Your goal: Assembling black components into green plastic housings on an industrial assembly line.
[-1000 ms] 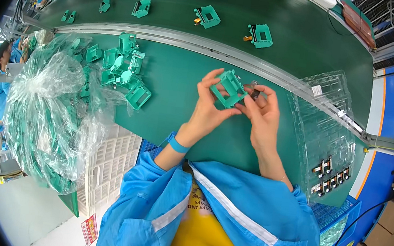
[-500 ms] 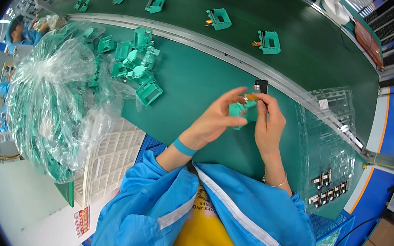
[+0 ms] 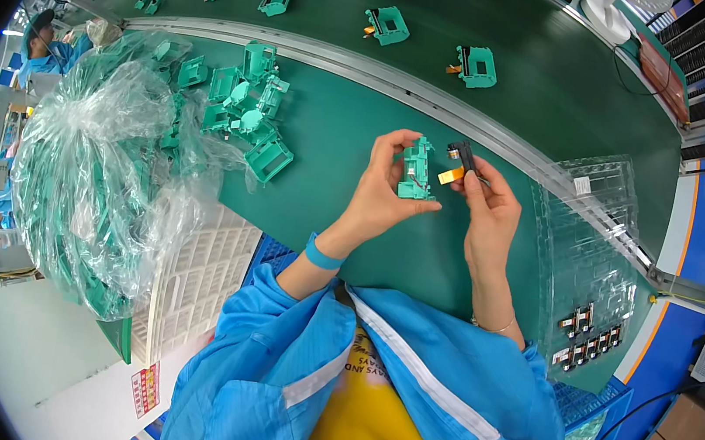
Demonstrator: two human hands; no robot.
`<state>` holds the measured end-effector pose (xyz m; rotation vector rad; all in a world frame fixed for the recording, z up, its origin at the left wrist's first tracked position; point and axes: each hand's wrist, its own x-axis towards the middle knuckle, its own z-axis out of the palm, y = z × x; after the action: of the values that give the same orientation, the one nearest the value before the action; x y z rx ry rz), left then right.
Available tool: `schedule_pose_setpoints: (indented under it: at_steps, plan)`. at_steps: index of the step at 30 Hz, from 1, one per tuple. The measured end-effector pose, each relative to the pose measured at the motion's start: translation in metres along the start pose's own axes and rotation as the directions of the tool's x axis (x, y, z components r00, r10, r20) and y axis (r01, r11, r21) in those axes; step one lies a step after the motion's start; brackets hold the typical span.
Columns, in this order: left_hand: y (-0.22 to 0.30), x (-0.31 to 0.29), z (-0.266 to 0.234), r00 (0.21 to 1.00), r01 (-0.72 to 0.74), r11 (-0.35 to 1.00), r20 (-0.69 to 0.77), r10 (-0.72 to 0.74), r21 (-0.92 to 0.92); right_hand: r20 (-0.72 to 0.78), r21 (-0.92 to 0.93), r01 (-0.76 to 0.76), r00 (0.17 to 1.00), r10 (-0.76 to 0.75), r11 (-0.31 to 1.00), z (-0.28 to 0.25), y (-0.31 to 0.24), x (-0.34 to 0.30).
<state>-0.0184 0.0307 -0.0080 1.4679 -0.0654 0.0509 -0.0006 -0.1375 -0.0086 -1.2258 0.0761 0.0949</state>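
My left hand [image 3: 381, 190] grips a green plastic frame [image 3: 415, 170] by its edges, fingers behind and thumb under its lower end. In my right hand [image 3: 493, 209], pinched between thumb and fingers, is a small black part [image 3: 464, 155] with an orange flat flex cable [image 3: 451, 176]. The flex cable points at the green frame, with a narrow gap between them. Both hands are raised over the green work surface [image 3: 337, 130]. More green plastic frames [image 3: 268, 160] lie in a pile to the left.
A large clear plastic bag [image 3: 94, 171] of green parts fills the left side, by a white crate [image 3: 203, 276]. On the right, a clear tray [image 3: 582, 248] holds several small black parts [image 3: 588, 346]. Beyond a metal rail, frames [image 3: 477, 66] with flex cables sit on the green belt.
The black part and its flex cable have come away from the green frame, which now stands more upright in my left hand. Frames on the belt have shifted slightly left.
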Motion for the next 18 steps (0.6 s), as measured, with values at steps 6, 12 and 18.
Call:
schedule_pose_setpoints:
  at_steps: [6,12,18]
  plan:
    - [-0.011,0.002,0.008,0.998,-0.055,0.992,-0.027,0.059,0.109,-0.017,0.044,0.037,0.999,-0.036,0.998,0.013,0.004,-0.001]
    - [-0.015,0.003,0.015,0.989,-0.059,0.973,-0.119,0.088,0.224,0.029,0.111,0.003,1.000,-0.006,0.994,0.019,0.005,-0.009]
    - [-0.005,0.000,0.009,1.000,-0.001,0.962,-0.014,0.005,0.274,0.035,0.008,-0.010,0.999,0.010,1.000,0.014,0.004,-0.010]
